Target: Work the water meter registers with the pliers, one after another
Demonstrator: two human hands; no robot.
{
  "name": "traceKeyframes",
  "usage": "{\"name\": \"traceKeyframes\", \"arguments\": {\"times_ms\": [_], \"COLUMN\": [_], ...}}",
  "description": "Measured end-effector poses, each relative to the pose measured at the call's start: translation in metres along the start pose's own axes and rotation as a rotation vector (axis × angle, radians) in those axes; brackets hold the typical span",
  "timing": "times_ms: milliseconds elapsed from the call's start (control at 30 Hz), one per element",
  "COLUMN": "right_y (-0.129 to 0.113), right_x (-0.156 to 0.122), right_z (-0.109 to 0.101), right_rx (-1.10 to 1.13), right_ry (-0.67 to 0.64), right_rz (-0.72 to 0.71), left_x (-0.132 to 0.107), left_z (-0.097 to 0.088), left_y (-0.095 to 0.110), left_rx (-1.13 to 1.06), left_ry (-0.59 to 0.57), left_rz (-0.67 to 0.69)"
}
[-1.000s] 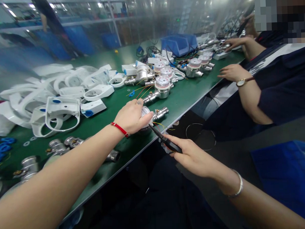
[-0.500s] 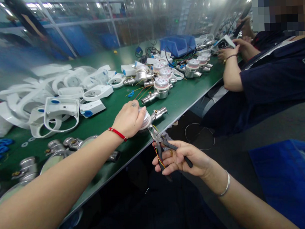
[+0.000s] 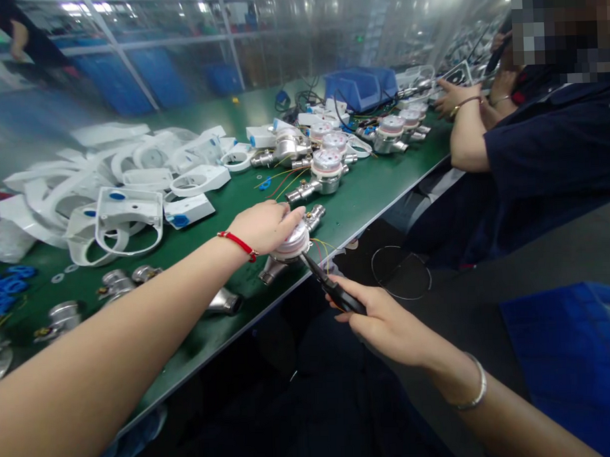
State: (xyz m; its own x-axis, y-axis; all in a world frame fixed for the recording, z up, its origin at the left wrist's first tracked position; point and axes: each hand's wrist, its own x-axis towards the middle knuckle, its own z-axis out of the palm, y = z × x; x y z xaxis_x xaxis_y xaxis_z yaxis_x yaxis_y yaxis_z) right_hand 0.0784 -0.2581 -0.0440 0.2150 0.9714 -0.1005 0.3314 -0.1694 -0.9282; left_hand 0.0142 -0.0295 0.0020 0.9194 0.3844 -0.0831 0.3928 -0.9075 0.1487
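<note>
1. Since the picture from half a second ago, the right hand (image 3: pixel 383 319) has come up from below the edge of the worktop (image 3: pixel 364 200). It has closed tight on the black handles of the pliers (image 3: pixel 332 287). The water meter (image 3: pixel 291 245) has turned too, so its pipe ends now point to about 1 and 7 o'clock.
2. The left hand (image 3: pixel 265 226) sits on top of the water meter with its fingers curled down around the round top. It holds the meter firmly near the front edge of the worktop.
3. The tip of the pliers points to about 11 o'clock and touches the meter low on its side. Thin red and yellow wires (image 3: pixel 321 244) hang out there.
4. I think the work in hand is on these wires, with the pliers at the spot where they leave the meter.
5. A next move here calls for a still meter and a small, careful squeeze. The wires are thin and lie very close to the tip.
6. At about 12 o'clock from the meter stand other meters (image 3: pixel 327 164).
7. White plastic shells (image 3: pixel 129 214) lie at 9 o'clock, and metal pipe pieces (image 3: pixel 117 282) lie at 8 o'clock.
8. A co-worker's arm (image 3: pixel 464 129) rests on the worktop at about 2 o'clock, well apart.
</note>
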Motion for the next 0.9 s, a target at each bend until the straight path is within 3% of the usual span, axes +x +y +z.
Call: {"name": "traceKeyframes", "arguments": {"times_ms": [133, 333, 600, 800, 900], "right_y": [-0.005, -0.011, -0.005, -0.003, -0.005], "right_x": [0.001, 0.001, -0.005, -0.006, -0.004], "right_z": [0.002, -0.001, -0.004, 0.001, 0.002], "right_rx": [-0.072, -0.272, -0.150, -0.252, -0.310], "right_ry": [0.005, 0.060, -0.006, 0.035, 0.024], "right_rz": [-0.009, -0.011, -0.037, -0.004, -0.010], "left_x": [0.003, 0.006, 0.001, 0.006, 0.007], "left_z": [0.001, 0.002, -0.005, 0.002, 0.002], "left_y": [0.001, 0.005, 0.012, 0.008, 0.010], "left_rx": [0.007, 0.048, 0.051, -0.053, -0.121], "left_ry": [0.009, -0.034, -0.067, 0.009, -0.019], "left_rz": [0.051, -0.026, -0.022, 0.010, -0.027]}}
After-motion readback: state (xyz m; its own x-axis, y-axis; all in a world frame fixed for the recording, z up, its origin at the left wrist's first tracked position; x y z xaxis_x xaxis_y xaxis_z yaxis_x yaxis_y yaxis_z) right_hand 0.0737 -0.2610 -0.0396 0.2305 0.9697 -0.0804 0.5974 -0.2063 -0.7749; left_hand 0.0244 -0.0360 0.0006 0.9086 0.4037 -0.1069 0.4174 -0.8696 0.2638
